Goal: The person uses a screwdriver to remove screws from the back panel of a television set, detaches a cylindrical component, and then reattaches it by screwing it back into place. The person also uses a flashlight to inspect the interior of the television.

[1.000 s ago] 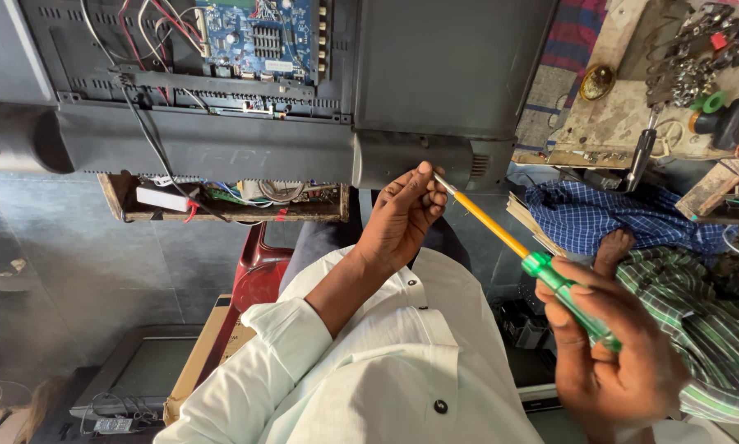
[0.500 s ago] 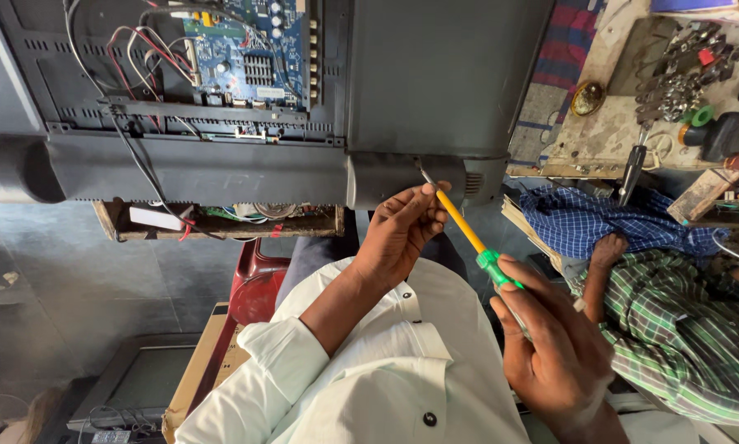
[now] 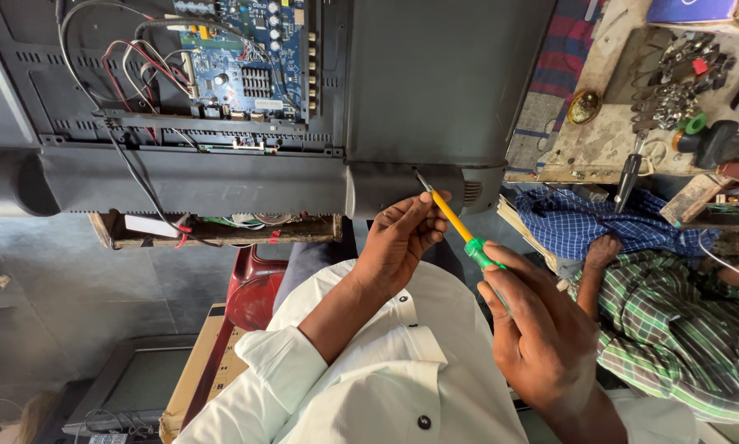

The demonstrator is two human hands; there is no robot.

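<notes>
My right hand [image 3: 542, 337], closed round the green handle, had swung the screwdriver [image 3: 456, 222] up until its tip met the grey casing [image 3: 402, 185], my left hand [image 3: 398, 238] pinching the yellow shaft to steady it there.

both hands [image 3: 398, 242] steady a screwdriver [image 3: 456, 222] against the television casing [image 3: 221, 181].

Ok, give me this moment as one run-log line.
left hand: steadies screwdriver shaft | right hand: grips green handle | tip: at grey TV casing edge | circuit board: exposed | other person's hand: apart
</notes>
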